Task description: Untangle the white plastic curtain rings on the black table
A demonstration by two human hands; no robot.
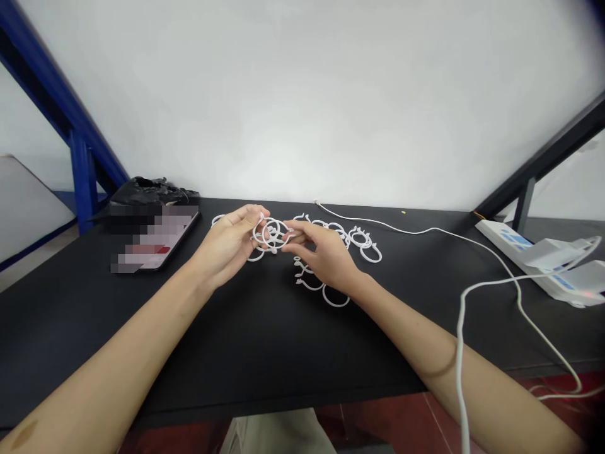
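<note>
Several white shower curtain rings (271,232) are bunched together between my two hands, just above the black table. My left hand (236,243) is closed with thumb and fingers on the left side of this bunch. On its right side my right hand (324,249) pinches a ring between thumb and fingertips. More loose white rings (362,238) lie on the table behind and right of my right hand, and others (336,296) lie below it, partly hidden by the hand. Part of one ring (218,219) shows behind my left hand.
The black table (227,353) meets a white wall. At left lie a partly blurred phone-like slab (163,246) and a crumpled black plastic bag (151,190). A white cable (378,221) crosses the right side, beside a white power strip (529,258) with plugs; its loop passes over my right forearm.
</note>
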